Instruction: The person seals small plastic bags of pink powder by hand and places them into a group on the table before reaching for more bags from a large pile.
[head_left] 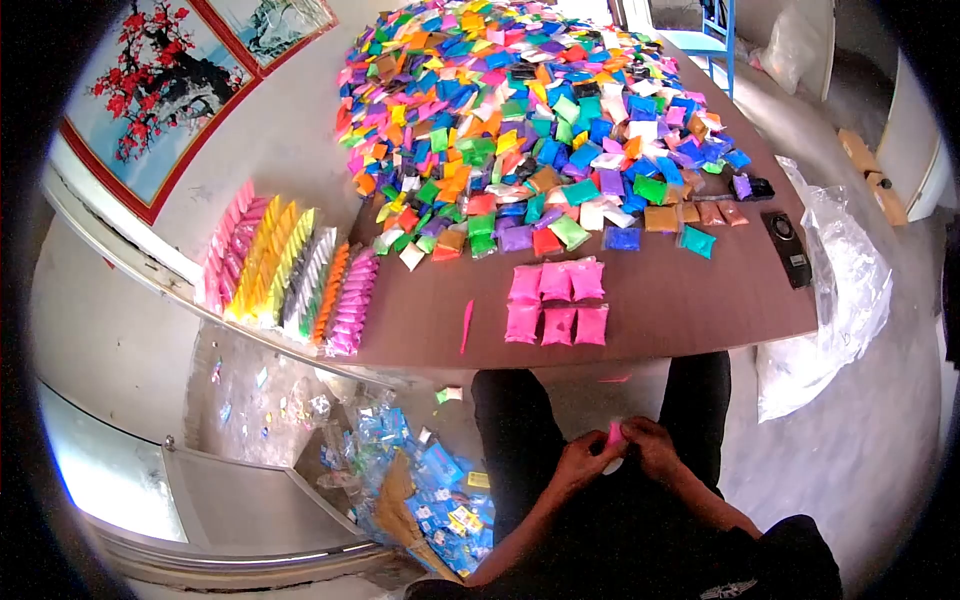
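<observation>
Six pink packets [555, 284] lie on the table [700, 300]; left hand [580, 466] and right hand [655, 450] pinch a seventh packet [615, 433].

Heap of packets [520, 120] is covering the far part of the surface [680, 300]; six packets [556, 302] are lying in two rows before it, near the front edge. Filed rows of packets [290, 270] are standing at the left end, a small device [788, 250] is lying at the right edge, a plastic bag [840, 290] hanging beyond it.
</observation>
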